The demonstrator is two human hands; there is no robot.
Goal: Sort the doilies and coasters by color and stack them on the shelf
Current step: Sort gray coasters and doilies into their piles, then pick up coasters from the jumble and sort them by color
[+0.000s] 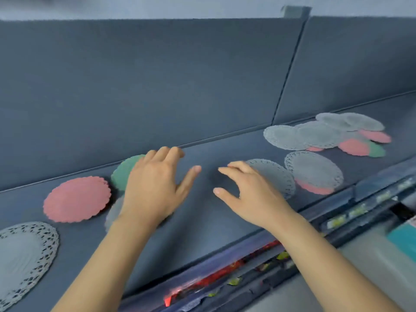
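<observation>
Two empty hands hover over the shelf (202,221), fingers loosely spread: the left hand (153,183) above the green coaster (122,174), the right hand (252,194) at a white doily (276,174) to that coaster's right. Sorting seems early, with a mixed pile (326,134) lying far right of the coaster; the next move likely calls for pinching a thin edge.

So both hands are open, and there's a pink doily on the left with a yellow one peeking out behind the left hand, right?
Not quite. In the head view, the one peeking out behind the left hand is a green doily, not yellow. The rest is right: the right hand is open too, and the pink doily lies on the left.
</observation>
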